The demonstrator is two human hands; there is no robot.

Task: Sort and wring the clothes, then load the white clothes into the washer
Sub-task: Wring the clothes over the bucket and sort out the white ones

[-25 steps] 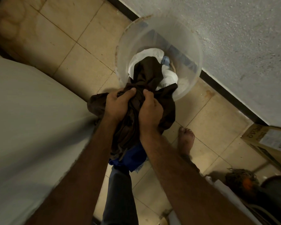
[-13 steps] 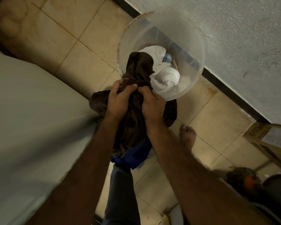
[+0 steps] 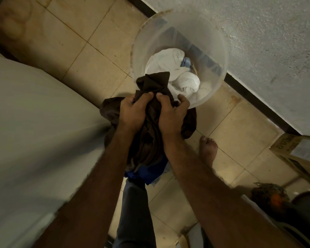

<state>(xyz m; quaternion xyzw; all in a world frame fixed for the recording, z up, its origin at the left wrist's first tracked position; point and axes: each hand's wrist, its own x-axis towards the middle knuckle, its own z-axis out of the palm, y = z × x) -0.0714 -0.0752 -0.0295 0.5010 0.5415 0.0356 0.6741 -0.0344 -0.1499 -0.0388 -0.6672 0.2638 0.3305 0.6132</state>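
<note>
A dark brown garment (image 3: 151, 133) is bunched between both my hands, just in front of a clear plastic bucket (image 3: 220, 42). My left hand (image 3: 132, 113) grips its left side and my right hand (image 3: 172, 115) grips its right side, thumbs close together. One end of the brown cloth still pokes up over the bucket's near rim. Below my hands hangs a blue cloth (image 3: 149, 172), pressed under the brown one. White clothes (image 3: 175, 72) lie in the bucket, with a pale blue piece (image 3: 186, 61) beside them.
A large white appliance body (image 3: 34, 136) fills the left side. The bucket stands on tan floor tiles against a rough white wall (image 3: 258, 33). My bare foot (image 3: 208, 149) is on the floor at right. A cardboard box (image 3: 301, 153) and dark clutter sit at the far right.
The brown garment has been drawn further out of the bucket toward me, so more of the white clothes shows. My hands have regripped it, fingers now curled tighter around the bunched cloth.
</note>
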